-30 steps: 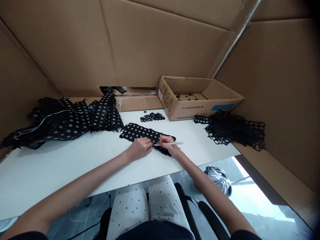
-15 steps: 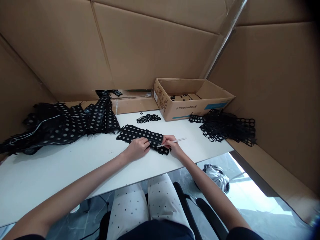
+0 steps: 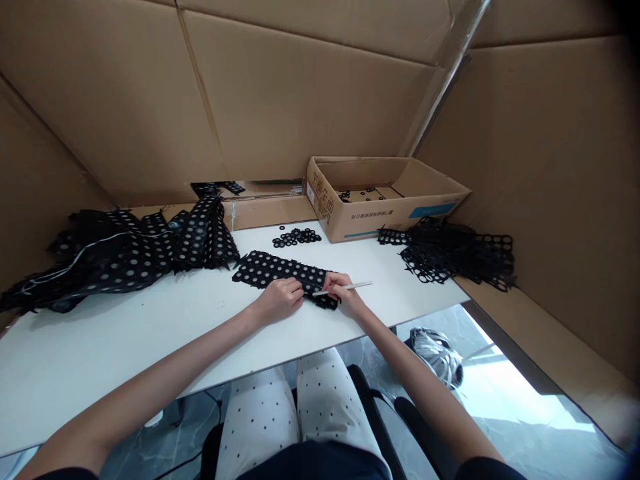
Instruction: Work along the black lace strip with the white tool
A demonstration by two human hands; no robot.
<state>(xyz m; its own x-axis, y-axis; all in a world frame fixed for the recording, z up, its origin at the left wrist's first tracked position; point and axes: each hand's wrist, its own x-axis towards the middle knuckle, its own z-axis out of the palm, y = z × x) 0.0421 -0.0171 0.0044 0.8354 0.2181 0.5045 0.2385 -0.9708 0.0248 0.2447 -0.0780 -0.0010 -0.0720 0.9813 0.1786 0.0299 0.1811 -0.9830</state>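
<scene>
A black strip with pale round dots (image 3: 275,268) lies on the white table in front of me. My left hand (image 3: 281,299) has its fingers curled on the strip's near edge, pressed together. In my right hand (image 3: 343,292) is a thin white stick (image 3: 359,285), pinched like a pen, its tip on the strip's right part. Behind the strip is a small pile of black rings (image 3: 297,237).
An open cardboard box (image 3: 390,217) with a few rings inside stands at the back right. Black netting with holes (image 3: 450,253) lies right of it. Dotted black sheets (image 3: 135,250) are heaped at the left. Cardboard walls surround the white table (image 3: 165,327).
My left hand has shifted very slightly to the right along the strip. The right hand has moved little, and the stick is still in it.
</scene>
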